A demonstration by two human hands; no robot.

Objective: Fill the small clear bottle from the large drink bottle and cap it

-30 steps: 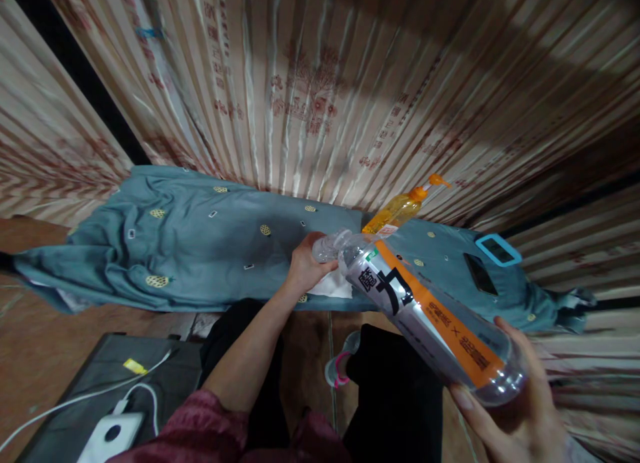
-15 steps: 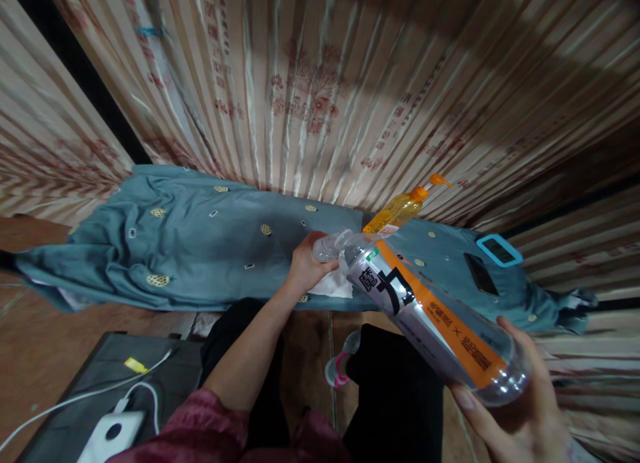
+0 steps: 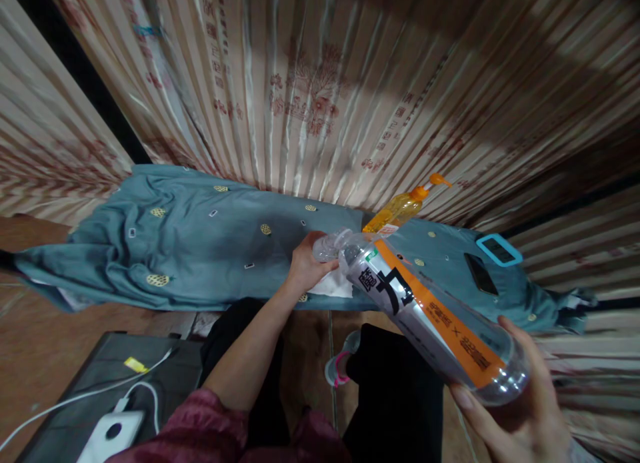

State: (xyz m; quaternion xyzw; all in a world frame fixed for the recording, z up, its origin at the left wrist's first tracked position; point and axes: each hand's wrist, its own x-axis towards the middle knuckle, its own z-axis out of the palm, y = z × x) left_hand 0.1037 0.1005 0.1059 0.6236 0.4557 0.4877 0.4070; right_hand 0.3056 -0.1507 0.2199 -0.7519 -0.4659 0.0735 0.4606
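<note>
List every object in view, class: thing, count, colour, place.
Large plastic bottle: 1, clear, orange-labelled, centre-right
Pineapple-print cloth: 1, grey-green, middle
Pump bottle: 1, orange-yellow, behind large bottle
Thin sheet: 1, white, on cloth
Framed display: 1, light-blue, on cloth
Flat slab: 1, black, beside display
Pleated curtain: count unclear, beige, behind
Bars: several, black, both sides
Flat stand: 1, dark-grey, bottom left
Rectangular device: 1, white, on stand
Cable lengths: 2, white, on stand
Tag: 1, yellow, on stand
Left hand: 1, bare, bottle's neck
Right hand: 1, bare, bottle's base
Legs: 2, black-trousered, bottom
Sleeve: 1, maroon, bottom
Shoe: 1, grey-pink, bottom
</note>
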